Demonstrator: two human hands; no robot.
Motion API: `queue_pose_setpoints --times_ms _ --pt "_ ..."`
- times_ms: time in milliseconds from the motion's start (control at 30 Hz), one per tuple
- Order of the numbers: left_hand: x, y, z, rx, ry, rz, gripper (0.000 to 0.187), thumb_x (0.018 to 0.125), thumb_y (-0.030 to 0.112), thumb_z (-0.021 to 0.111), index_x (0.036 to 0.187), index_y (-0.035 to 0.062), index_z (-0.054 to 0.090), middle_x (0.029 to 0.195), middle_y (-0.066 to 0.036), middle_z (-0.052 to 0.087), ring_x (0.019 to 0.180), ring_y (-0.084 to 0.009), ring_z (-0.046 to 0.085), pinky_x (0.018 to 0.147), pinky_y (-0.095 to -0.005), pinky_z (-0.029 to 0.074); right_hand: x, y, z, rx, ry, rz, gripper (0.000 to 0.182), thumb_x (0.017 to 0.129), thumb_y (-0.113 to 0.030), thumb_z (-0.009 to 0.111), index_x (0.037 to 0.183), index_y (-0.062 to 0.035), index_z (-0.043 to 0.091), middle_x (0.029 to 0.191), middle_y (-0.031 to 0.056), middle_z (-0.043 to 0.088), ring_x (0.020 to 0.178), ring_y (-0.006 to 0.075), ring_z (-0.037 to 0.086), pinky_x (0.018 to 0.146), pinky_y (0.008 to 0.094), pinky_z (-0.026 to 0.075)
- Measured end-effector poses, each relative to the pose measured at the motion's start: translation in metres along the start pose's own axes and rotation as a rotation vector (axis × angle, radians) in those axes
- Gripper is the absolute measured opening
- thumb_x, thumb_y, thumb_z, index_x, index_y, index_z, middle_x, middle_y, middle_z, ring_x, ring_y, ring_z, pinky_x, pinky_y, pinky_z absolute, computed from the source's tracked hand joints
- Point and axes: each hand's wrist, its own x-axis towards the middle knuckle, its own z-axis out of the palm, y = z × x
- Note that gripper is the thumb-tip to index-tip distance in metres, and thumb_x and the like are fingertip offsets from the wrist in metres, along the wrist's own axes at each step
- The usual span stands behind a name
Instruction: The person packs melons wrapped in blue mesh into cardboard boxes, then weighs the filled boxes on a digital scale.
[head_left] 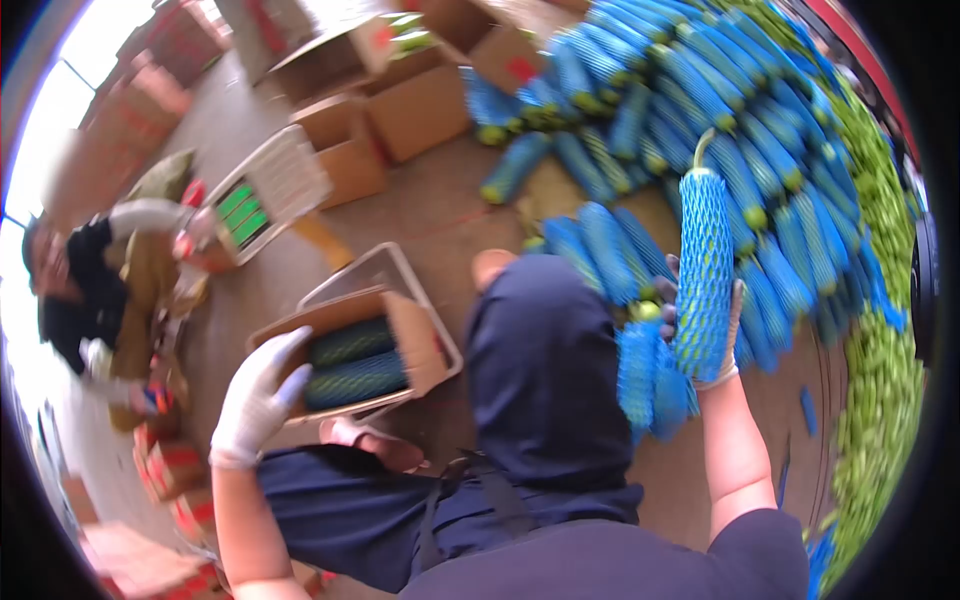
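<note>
My right hand (731, 352), in a pale glove, is wrapped round a long green gourd in a blue foam net sleeve (704, 270). The gourd stands nearly upright in this view, its curved stem at the top; part of the hand is hidden behind it. At the left edge of an open carton (424, 345), my left hand (258, 395), also gloved, holds nothing and has its fingers apart. Inside the carton lie dark green netted gourds (352, 378), side by side. A plastic crate (405, 268) frames the carton from beneath.
A heap of blue-sleeved gourds (690, 90) covers the floor ahead and right, with bare green ones (875, 400) beyond. More sleeved gourds (590, 250) lie by my knee. Open cartons (415, 105) stand ahead. A person (90, 290) at left handles a crate (270, 180).
</note>
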Motion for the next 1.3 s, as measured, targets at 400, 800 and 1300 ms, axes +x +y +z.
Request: queue_pose_setpoints --times_ms 400,800,1300 --pt "-0.045 -0.104 -0.008 -0.167 0.208 -0.017 0.045 0.091 0.018 0.065 0.133 0.0030 0.057 0.126 -0.017 0.063 0.119 -0.0337 0.059 0.105 -0.0383 0.044 0.138 0.135 0.220 -0.220 -0.528 0.152 0.105 0.080 -0.072 0.059 0.150 0.0007 0.030 0.141 0.0211 0.049 0.122 0.0333 0.057 0.105 0.0482 0.047" --pt "-0.075 -0.161 -0.010 -0.314 -0.137 -0.439 0.044 0.092 0.029 0.062 0.124 -0.0011 0.062 0.107 -0.021 0.070 0.097 -0.0331 0.068 0.087 -0.0377 0.052 0.164 0.361 0.192 -2.234 -0.902 -0.235 0.086 0.063 -0.021 0.087 0.135 -0.0013 0.045 0.122 0.0207 0.057 0.111 0.0375 0.058 0.095 0.0444 0.047" --pt "-0.064 -0.116 -0.017 -0.255 0.100 -0.306 0.019 0.094 0.016 0.063 0.095 -0.0014 0.068 0.070 -0.006 0.064 0.062 -0.0118 0.060 0.062 -0.0286 0.050 0.156 0.205 0.220 -2.025 -0.605 -0.325 0.036 0.089 -0.029 0.068 0.113 -0.0029 0.067 0.105 0.0184 0.069 0.097 0.0360 0.067 0.085 0.0402 0.054"
